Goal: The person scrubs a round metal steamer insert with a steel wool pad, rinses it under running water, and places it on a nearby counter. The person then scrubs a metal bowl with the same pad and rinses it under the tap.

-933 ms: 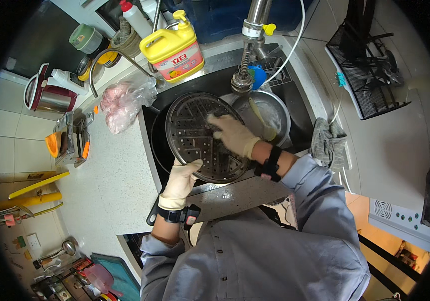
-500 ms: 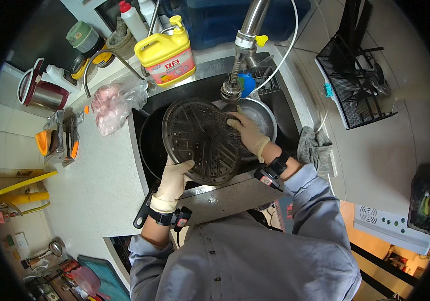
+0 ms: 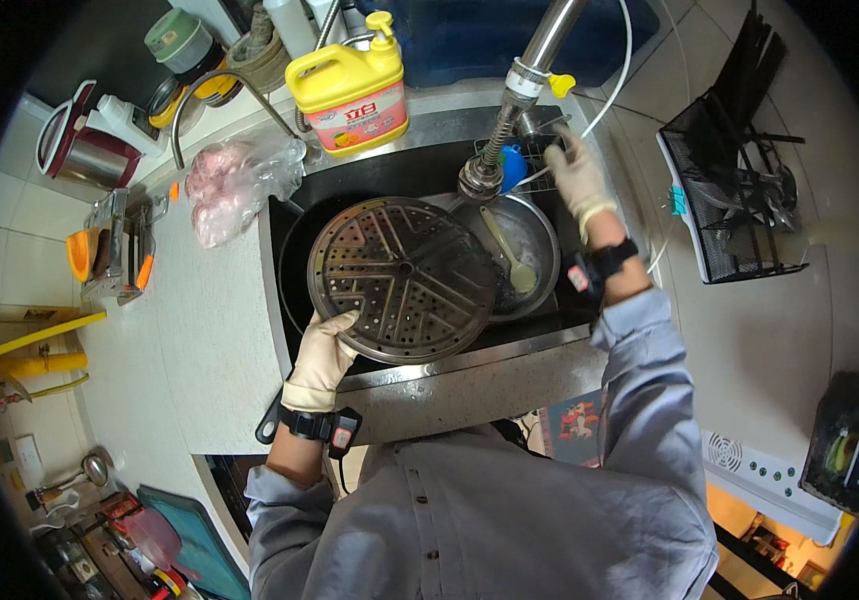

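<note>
A round, dark metal steamer tray (image 3: 389,290), punched with small holes, is held tilted over the sink. My left hand (image 3: 319,362), in a cream glove, grips its near left edge, thumb on top. My gloved right hand (image 3: 581,182) is off the tray, raised at the sink's back right corner beside the faucet base and a wire rack. Its fingers look stretched and apart, slightly blurred, and seem empty. Under the tray's right side sits a metal bowl (image 3: 546,232) with liquid and a pale green spoon (image 3: 517,268) in it. A dark pan (image 3: 294,250) is mostly hidden below the tray.
The faucet's flexible spout (image 3: 482,172) hangs over the bowl, with a blue object (image 3: 513,168) behind. A yellow detergent jug (image 3: 349,95) stands behind the sink. Left are a bag of meat (image 3: 234,190) and a grater (image 3: 119,250); right, a black mesh basket (image 3: 729,190).
My right hand has left the tray and moved right and back toward the faucet base. The tray, still in my left hand, has shifted slightly left, uncovering the spoon in the bowl.
</note>
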The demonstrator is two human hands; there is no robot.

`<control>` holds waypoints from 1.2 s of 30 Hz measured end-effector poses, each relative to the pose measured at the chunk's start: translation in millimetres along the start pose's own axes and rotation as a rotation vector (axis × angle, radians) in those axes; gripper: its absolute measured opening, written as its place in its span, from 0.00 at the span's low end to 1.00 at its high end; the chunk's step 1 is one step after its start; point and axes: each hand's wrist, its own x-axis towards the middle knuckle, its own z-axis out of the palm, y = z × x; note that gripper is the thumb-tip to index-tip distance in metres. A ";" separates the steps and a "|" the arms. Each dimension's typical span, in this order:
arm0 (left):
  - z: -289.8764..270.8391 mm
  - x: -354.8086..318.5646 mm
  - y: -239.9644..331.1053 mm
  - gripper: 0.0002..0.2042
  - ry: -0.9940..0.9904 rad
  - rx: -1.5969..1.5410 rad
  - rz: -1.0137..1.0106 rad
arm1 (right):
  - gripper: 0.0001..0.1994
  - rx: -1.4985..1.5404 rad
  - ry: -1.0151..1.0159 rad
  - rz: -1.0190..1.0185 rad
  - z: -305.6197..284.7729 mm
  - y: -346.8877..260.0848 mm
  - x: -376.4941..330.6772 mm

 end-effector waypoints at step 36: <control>-7.1 33.9 1.9 0.14 -0.112 -0.066 -0.161 | 0.23 0.055 -0.282 0.247 18.0 -5.2 -17.2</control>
